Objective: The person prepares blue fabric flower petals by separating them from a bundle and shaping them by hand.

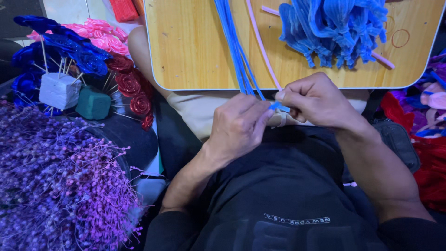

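Your two hands meet just below the near edge of the wooden desk (195, 56), over your lap, both pinched on the same end of a blue pipe cleaner (280, 107). Your left hand (239, 128) is closed, thumb and forefinger pressing the fuzzy tip from the left; your right hand (316, 100) is closed too, its fingertips clamped on that tip from the right, so the short blue end sits squarely between them.

From that pinch, the bundle of blue stems (234, 46) runs up and away from you, its long axis leaning slightly left across the desk toward the far edge. A single pink stem (260, 44) lies just beside it, on the right. Neither hand is clearly nearer; both touch the tip.

Further back on the desk rests a heap of folded blue pipe-cleaner pieces (334, 28), well apart from your fingers. To your left stand blue foil roses (60, 46), red glitter roses (130, 83) and pink roses (104, 37) stuck in a white foam block (59, 90) and a green foam block (93, 104), above a mass of purple dried sprigs (60, 186).
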